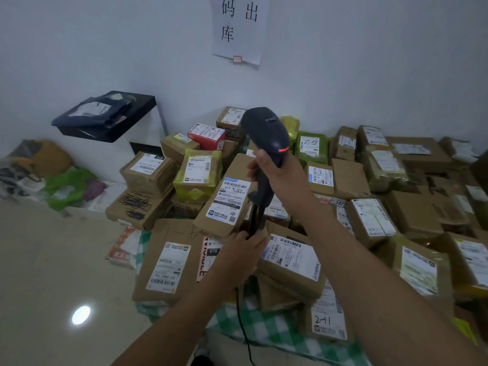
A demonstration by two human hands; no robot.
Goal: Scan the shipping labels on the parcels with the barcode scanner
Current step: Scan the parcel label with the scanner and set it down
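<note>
Scanner [266, 136] stands mid-scene above the heap [412, 215], right hand [277, 175] clenched round its grip to aim it. Left hand [243, 257] grasps the cable [241, 320] below, which I judge holds slack off labels [290, 256]. Tilted parcel [224, 202] lies just left; stacked boxes [369, 220] and the right forearm [369, 262] hide some labels.

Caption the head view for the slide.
Right hand grips the barcode scanner over a pile of labelled parcels; left hand holds its cable.
</note>
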